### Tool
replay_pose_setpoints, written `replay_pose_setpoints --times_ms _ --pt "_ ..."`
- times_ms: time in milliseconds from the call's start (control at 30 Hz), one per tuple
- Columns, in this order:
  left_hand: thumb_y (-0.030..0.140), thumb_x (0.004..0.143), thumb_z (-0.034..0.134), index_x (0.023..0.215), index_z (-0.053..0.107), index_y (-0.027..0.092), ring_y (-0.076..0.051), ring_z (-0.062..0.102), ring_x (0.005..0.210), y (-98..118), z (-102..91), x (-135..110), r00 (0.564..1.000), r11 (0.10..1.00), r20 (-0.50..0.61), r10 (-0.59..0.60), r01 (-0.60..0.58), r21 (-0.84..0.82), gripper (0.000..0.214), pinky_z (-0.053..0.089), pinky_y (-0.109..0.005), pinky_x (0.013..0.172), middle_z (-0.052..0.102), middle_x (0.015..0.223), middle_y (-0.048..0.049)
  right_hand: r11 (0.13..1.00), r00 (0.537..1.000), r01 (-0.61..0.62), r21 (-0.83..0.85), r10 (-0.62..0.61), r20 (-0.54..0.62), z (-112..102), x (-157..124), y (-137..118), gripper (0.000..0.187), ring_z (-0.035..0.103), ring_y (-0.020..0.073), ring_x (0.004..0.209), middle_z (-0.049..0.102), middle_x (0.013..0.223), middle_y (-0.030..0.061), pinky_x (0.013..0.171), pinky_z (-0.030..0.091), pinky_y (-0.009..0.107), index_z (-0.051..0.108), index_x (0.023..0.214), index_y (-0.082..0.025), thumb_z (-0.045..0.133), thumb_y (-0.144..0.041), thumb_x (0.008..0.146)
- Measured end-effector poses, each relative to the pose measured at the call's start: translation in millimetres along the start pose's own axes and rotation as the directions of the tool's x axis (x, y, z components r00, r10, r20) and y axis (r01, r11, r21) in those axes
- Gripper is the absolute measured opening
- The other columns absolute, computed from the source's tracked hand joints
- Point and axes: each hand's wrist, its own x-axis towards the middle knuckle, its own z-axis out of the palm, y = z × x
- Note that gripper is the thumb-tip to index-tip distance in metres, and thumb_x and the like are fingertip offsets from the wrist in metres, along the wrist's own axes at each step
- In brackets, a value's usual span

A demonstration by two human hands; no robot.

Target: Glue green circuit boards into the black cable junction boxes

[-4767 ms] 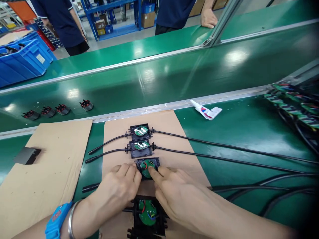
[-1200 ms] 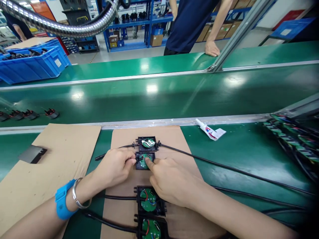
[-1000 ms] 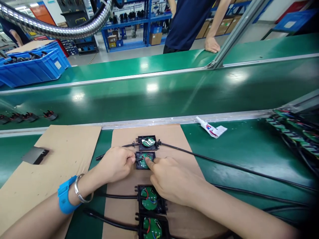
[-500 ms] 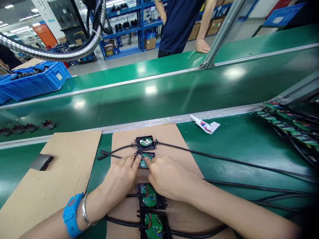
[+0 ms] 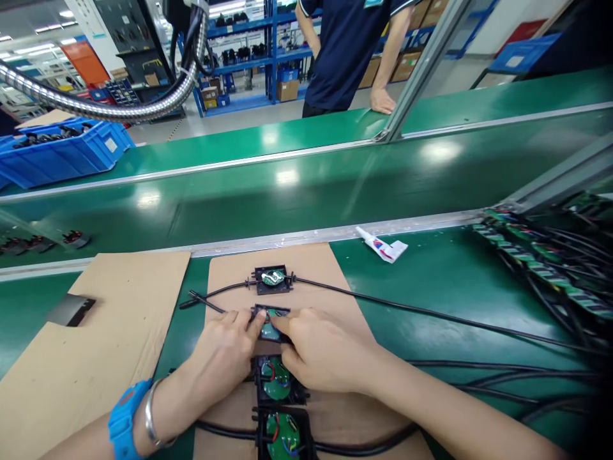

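Note:
Both hands meet over a small black plastic housing with a green circuit board inside. My left hand grips its left side, thumb and forefinger at the edge. The fingers of my right hand are closed against its right side, with the forefinger pressing on the board. Fingers hide part of this housing. Just beyond it lies a similar housing with white paste on its board and a black cable out each side. Nearer me are two more housings, one below the hands and a larger-looking one at the bottom.
Brown cardboard lies under the housings; another sheet at left carries a flat metal plate. A white tube lies beyond. Wired circuit boards pile up at right. Across the bench stands a person, near a blue bin.
The housing between my hands has shifted slightly toward me, widening the gap to the far housing. Both hands keep their grip. The camera view has shifted a little.

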Motion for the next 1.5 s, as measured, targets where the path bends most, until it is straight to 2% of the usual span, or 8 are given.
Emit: replay_pose_setpoints --times_ms 133,267,667,967,1167,1300,1400,1500 --pt "0.013 0.087 0.045 0.11 0.064 0.015 -0.02 0.061 0.071 0.4 -14.9 -5.4 0.997 0.986 -0.062 -0.04 0.029 -0.166 0.03 0.053 -0.033 0.064 0.065 0.086 -0.0084 0.987 0.999 -0.02 0.158 0.013 0.047 -1.1 -17.0 7.9 0.031 0.06 0.0216 0.081 0.066 0.087 0.0079 0.064 0.037 0.028 0.057 0.107 -0.016 0.052 -0.02 0.077" --pt "0.019 0.093 0.045 0.095 0.066 0.017 -0.022 0.06 0.09 -10.4 -16.1 5.9 0.974 0.883 -0.128 0.189 -0.225 -0.411 0.021 0.051 -0.038 0.083 0.066 0.097 -0.0076 0.974 0.993 -0.116 0.196 0.11 0.043 0.8 -26.9 7.1 0.021 0.056 0.019 0.076 0.061 0.082 0.0054 0.064 0.037 0.028 0.053 0.1 -0.017 0.05 -0.021 0.08" --pt "0.009 0.09 0.046 0.095 0.064 0.015 -0.022 0.06 0.095 -9.9 6.7 2.0 0.962 0.838 -0.191 0.197 -0.266 -0.476 0.019 0.049 -0.036 0.087 0.068 0.107 -0.0062 0.996 0.937 0.086 -0.023 -0.089 -0.339 37.4 -9.9 23.6 0.018 0.047 0.0156 0.067 0.052 0.075 0.0043 0.062 0.036 0.028 0.048 0.078 -0.017 0.035 -0.011 0.089" --pt "0.006 0.081 0.047 0.129 0.05 0.018 -0.022 0.056 0.088 -5.6 3.0 2.3 0.978 0.891 -0.077 0.192 -0.207 -0.405 0.05 0.048 -0.036 0.081 0.063 0.1 -0.0075 0.987 0.984 0.083 -0.139 -0.103 -0.144 30.0 -4.1 28.2 0.016 0.05 0.0142 0.065 0.056 0.079 0.0023 0.058 0.032 0.027 0.051 0.081 -0.018 0.042 -0.006 0.083" --pt "0.005 0.073 0.048 0.11 0.062 0.016 -0.025 0.052 0.085 -0.4 1.8 9.3 0.98 0.918 -0.027 0.199 -0.196 -0.345 0.041 0.047 -0.039 0.076 0.059 0.095 -0.0089 0.932 0.99 0.057 -0.359 -0.1 -0.102 36.5 -0.8 12.1 0.024 0.054 0.0174 0.069 0.061 0.081 0.0069 0.056 0.029 0.029 0.06 0.085 -0.016 0.044 0.001 0.077" --pt "0.006 0.078 0.047 0.119 0.06 0.017 -0.025 0.054 0.096 -5.7 -3.1 4.9 0.977 0.869 -0.066 0.201 -0.209 -0.448 0.044 0.048 -0.039 0.084 0.06 0.107 -0.0098 0.955 0.988 0.061 -0.289 -0.099 -0.119 27.1 -8.2 18.8 0.02 0.056 0.0178 0.074 0.062 0.084 0.0063 0.061 0.036 0.029 0.064 0.088 -0.017 0.047 -0.007 0.085" --pt "0.009 0.087 0.043 0.119 0.06 0.02 -0.021 0.054 0.106 -20.3 -6.6 7.7 0.978 0.775 -0.181 0.101 -0.191 -0.603 0.038 0.046 -0.036 0.093 0.058 0.116 -0.0081 0.99 0.97 0.102 -0.101 -0.122 -0.21 7.6 -9.6 37.0 0.021 0.056 0.0179 0.089 0.064 0.093 0.0058 0.08 0.043 0.031 0.068 0.091 -0.019 0.046 -0.02 0.093" --pt "0.011 0.089 0.044 0.117 0.058 0.017 -0.022 0.053 0.107 -40.9 -3.4 21.6 0.971 0.793 -0.179 -0.159 0.017 -0.609 0.032 0.045 -0.039 0.095 0.058 0.114 -0.0095 1.0 0.916 0.023 -0.015 -0.027 -0.4 -2.4 0.2 58.4 0.022 0.054 0.0219 0.099 0.064 0.101 0.0092 0.091 0.042 0.038 0.064 0.105 -0.015 0.047 -0.021 0.092"
